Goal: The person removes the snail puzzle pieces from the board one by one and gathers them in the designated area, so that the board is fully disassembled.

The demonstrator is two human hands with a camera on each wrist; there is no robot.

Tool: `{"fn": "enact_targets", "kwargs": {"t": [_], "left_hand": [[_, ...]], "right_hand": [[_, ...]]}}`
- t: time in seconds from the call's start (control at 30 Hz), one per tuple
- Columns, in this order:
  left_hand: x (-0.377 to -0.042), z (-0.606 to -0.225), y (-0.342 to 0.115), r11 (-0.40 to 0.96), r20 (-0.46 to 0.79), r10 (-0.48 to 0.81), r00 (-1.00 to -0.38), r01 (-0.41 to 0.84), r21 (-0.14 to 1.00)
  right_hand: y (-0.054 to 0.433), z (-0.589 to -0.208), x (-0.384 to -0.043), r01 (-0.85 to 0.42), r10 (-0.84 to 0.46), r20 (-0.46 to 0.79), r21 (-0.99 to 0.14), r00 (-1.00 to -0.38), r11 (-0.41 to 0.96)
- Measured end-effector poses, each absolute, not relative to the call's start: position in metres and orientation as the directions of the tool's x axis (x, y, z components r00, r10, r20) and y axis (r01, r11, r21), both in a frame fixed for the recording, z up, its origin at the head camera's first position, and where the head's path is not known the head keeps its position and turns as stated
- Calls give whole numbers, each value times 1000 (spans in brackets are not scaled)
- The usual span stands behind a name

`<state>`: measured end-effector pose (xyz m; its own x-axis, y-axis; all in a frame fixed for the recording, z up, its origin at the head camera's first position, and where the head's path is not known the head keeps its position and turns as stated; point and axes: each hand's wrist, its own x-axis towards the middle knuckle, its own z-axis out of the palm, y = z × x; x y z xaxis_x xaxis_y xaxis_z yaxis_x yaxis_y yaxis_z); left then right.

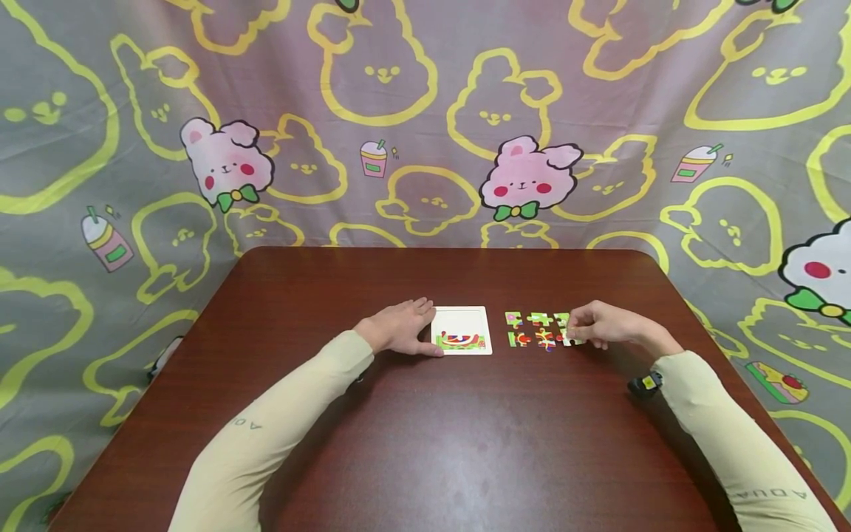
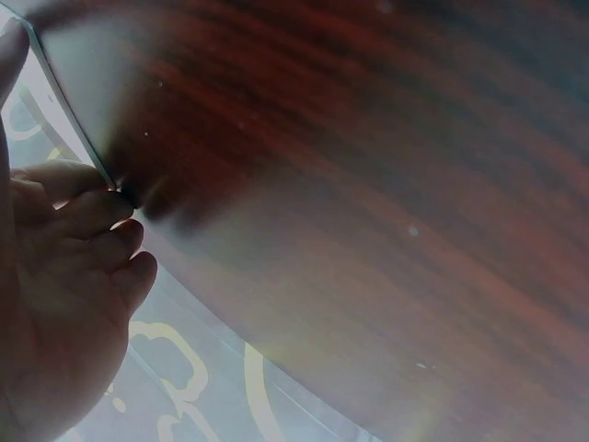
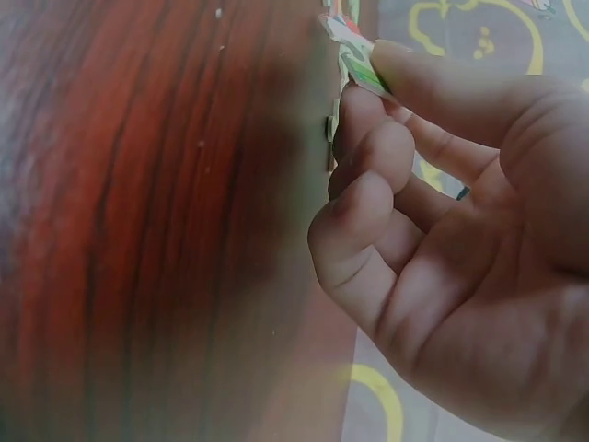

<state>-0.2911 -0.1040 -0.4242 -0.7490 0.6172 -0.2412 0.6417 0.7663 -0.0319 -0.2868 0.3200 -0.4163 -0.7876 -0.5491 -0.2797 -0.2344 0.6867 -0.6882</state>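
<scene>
A square white puzzle tray lies on the table with a strip of coloured picture pieces along its near side. My left hand rests at the tray's left edge, thumb by the near corner and fingers spread towards the far one. To the right of the tray, loose jigsaw pieces lie in two rows, among them a pink and green piece and a red and green piece. At the right end of these rows my right hand pinches a puzzle piece between thumb and fingers, its other fingers curled below.
The dark brown wooden table has rounded far corners. Behind and around it hangs a grey curtain with yellow outlines and pink cartoon animals. A black device sits on the right wrist.
</scene>
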Motion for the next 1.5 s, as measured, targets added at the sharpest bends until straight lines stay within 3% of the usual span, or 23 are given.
{"fn": "enact_targets", "kwargs": {"t": [0.73,1.07,1.5], "left_hand": [[-292,-426,-104,766,-235,618,-751,642,-39],[-291,-425,-104,768,-258,611,-749,639,-38],[-291,-424,-105,776,-254,605,-755,631,-26]], "right_hand": [[317,-415,-287,-148,-452,-342,-640,-824,754],[307,-408,-282,-215,-402,-314,-492,-860,843],[287,-395,-279,-283,-450,-204,-541,-870,792]]}}
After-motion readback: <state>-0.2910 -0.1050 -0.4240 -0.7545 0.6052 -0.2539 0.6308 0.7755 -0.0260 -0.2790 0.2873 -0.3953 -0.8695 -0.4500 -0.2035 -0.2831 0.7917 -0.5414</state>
